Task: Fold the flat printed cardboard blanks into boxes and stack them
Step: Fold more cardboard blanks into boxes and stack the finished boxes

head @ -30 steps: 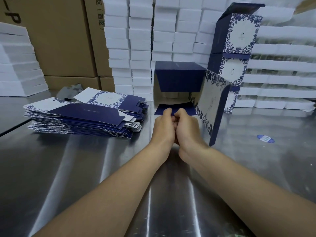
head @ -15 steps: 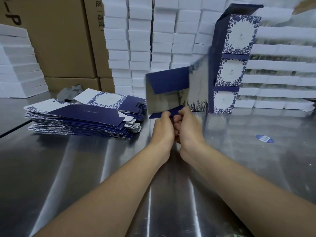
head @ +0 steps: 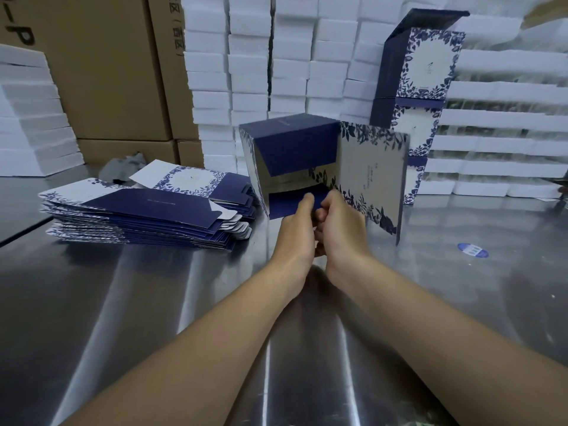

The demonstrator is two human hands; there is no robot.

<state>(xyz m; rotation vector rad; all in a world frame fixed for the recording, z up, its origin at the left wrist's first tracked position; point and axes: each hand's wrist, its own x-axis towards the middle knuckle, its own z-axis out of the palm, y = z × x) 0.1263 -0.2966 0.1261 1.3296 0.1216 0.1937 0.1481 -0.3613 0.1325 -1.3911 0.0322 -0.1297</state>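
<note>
Above the hands [head: 318, 224], box [head: 295, 146] now opened squarer

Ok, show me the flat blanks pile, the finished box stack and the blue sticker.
flat blanks pile [head: 159, 207], head view, navy top panel.
finished box stack [head: 430, 63], head view, top box's floral front.
blue sticker [head: 472, 250], head view, its middle.

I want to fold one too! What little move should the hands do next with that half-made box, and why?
Probably push the navy flap into the box: the left hand and right hand pinch it at the open end, and the flowered panel beside it stands unfolded.
</note>
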